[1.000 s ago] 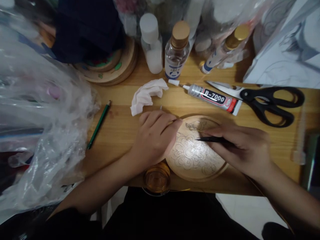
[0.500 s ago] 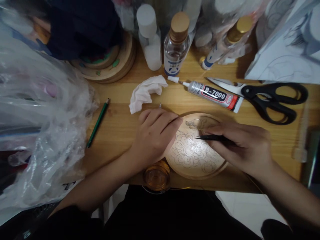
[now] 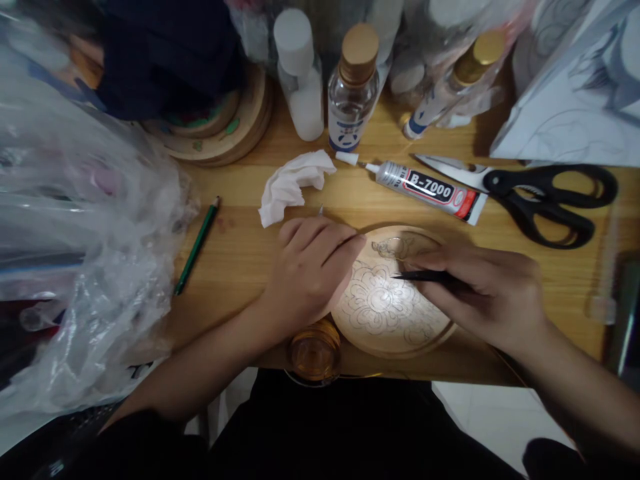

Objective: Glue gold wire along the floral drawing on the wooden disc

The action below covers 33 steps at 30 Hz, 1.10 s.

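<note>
The worktop was yellowish-brown wood with visible grain; beyond its near edge, pale floor showed below, in dim, uneven light.

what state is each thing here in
wooden disc: flower pattern drawn on it
black pointed tool: gripped in right hand
left hand: fingers curled, by disc's left edge
glue tube: on its side, cap seemingly loose
scissors: lying flat, blades seemingly together
green pencil: lying down
tissue: crumpled
white-capped bottle: upright, closed
larger gold-capped bottle: upright, closed

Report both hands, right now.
Left hand: curled at the wooden disc; whether it holds anything cannot be told.
Right hand: closed, holding a slim black pointed tool.
</note>
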Tool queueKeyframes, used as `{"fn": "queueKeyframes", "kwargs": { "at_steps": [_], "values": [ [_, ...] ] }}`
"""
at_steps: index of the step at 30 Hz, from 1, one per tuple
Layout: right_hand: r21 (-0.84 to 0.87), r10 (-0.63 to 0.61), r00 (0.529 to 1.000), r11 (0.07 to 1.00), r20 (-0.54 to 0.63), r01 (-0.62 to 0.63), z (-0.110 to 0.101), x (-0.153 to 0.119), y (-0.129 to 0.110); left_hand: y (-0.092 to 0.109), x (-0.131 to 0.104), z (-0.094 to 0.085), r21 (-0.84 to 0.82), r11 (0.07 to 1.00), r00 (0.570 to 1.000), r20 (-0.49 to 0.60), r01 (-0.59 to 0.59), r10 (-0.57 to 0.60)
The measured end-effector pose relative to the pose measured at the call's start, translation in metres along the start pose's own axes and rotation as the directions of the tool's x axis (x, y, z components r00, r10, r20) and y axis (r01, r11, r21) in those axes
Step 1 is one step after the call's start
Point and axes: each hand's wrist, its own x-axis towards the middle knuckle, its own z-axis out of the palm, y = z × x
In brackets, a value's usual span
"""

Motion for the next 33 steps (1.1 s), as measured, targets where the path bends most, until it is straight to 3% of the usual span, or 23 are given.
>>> {"fn": "queueKeyframes", "kwargs": {
  "at_steps": [4,7,9,11,15,20,22,25,30,33],
  "values": [
    [0.007,-0.012,1.0,1.0,0.008,0.012,-0.002,0.0,-0.001,-0.002,0.0,0.0,-0.006,1.0,1.0,-0.008,0.017,-0.017],
    [-0.042,-0.089,0.996,0.995,-0.021,0.088,-0.003,0.001,-0.005,-0.004,0.001,-0.004,-0.035,0.998,0.998,-0.045,0.052,-0.053],
    [-0.101,-0.127,0.99,0.988,-0.056,0.121,-0.004,0.0,-0.012,-0.002,0.003,-0.011,-0.155,0.984,0.995,-0.031,0.085,-0.091],
    [-0.149,-0.107,0.989,0.985,-0.103,0.091,-0.007,-0.002,-0.024,0.003,0.005,-0.023,-0.347,0.927,0.99,0.065,0.142,-0.127],
    [-0.251,-0.072,0.978,0.968,-0.195,0.021,-0.009,-0.006,-0.056,0.023,0.007,-0.051,-0.624,0.706,0.938,0.296,0.334,-0.181],
    [-0.295,-0.107,0.95,0.955,-0.293,0.016,0.008,-0.007,-0.091,0.041,-0.002,-0.06,-0.793,0.276,0.811,0.41,0.543,-0.418],
    [-0.209,-0.066,0.932,0.978,-0.357,-0.011,0.018,-0.009,-0.099,0.044,-0.009,-0.056,-0.823,0.122,0.765,0.446,0.555,-0.465],
    [0.053,0.055,0.916,0.998,-0.398,-0.037,0.027,-0.014,-0.106,0.047,-0.019,-0.049,-0.857,-0.076,0.736,0.48,0.509,-0.477],
    [0.399,0.258,0.868,0.914,-0.423,-0.077,0.02,-0.01,-0.107,0.054,-0.028,-0.046,-0.861,-0.246,0.757,0.508,0.445,-0.411],
    [0.471,0.269,0.887,0.879,-0.376,-0.067,0.008,0.001,-0.102,0.061,-0.026,-0.051,-0.845,-0.267,0.756,0.534,0.464,-0.379]
  ]
}}
